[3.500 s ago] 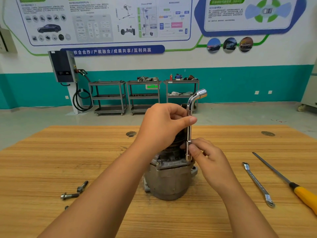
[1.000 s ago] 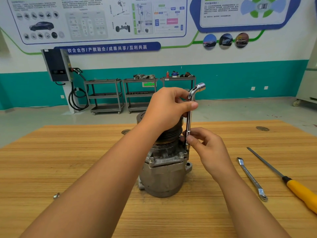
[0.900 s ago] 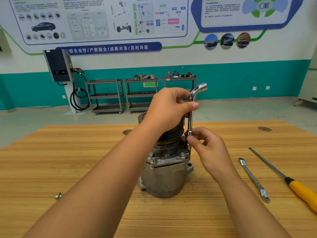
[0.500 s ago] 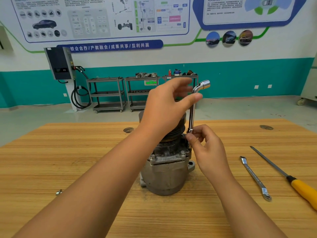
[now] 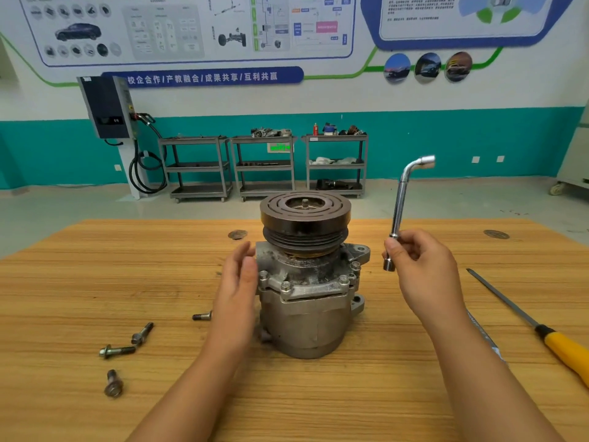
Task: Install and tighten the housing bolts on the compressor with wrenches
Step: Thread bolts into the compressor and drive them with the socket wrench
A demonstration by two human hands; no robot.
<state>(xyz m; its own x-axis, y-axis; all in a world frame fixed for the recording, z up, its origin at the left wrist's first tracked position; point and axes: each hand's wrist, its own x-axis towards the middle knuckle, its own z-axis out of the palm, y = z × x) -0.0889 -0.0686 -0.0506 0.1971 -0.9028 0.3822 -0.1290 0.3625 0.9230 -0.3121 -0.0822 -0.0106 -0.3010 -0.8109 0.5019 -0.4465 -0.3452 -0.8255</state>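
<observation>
Right hand [image 5: 420, 269] was raised to the right of the compressor [image 5: 306, 314], fingers curled round the lower shaft of an L-shaped socket wrench [image 5: 398, 212]. The wrench was held near upright, bent end up, its lower socket clear of the housing. Left hand [image 5: 239, 282] was held flat, fingers straight, gripping nothing, right beside the compressor's left flank; contact could not be told. The compressor stood upright mid-table [image 5: 95, 282], its dark pulley [image 5: 305, 212] on top. Seated bolt heads [image 5: 286, 285] showed round the housing flange. Four loose bolts [image 5: 116, 350] lay on the wood to the left, one of them near the left wrist. A yellow-handled screwdriver [image 5: 567, 349] lay far right. A flat wrench [image 5: 481, 330] was mostly hidden behind the right forearm.
</observation>
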